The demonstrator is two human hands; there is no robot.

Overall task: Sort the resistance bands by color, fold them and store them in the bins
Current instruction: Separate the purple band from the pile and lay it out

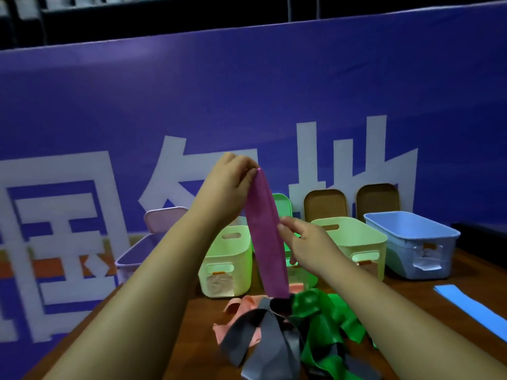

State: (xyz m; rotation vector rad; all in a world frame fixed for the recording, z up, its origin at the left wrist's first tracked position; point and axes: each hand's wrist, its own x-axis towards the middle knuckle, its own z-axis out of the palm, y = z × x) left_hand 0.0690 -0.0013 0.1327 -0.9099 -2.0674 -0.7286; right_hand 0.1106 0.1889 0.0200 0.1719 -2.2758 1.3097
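A purple resistance band [265,237] hangs doubled over above the table. My left hand [227,187] pinches its top end, raised in front of the bins. My right hand [307,242] touches the band's right edge about halfway down, fingers lightly curled against it. Below lies a tangled pile: grey bands [260,344], green bands [326,322] and pink bands [241,305]. A blue band [472,311] lies flat at the right. Along the back stand a purple bin [131,256], two pale green bins [227,264] [356,242], a bright green bin partly hidden, and a blue bin [414,242].
The bins and bands sit on a brown wooden table [411,311]. Lids lean against a blue banner with white characters [247,105] behind the bins: a pink one [164,218], a green one [282,204] and two brown ones [326,204].
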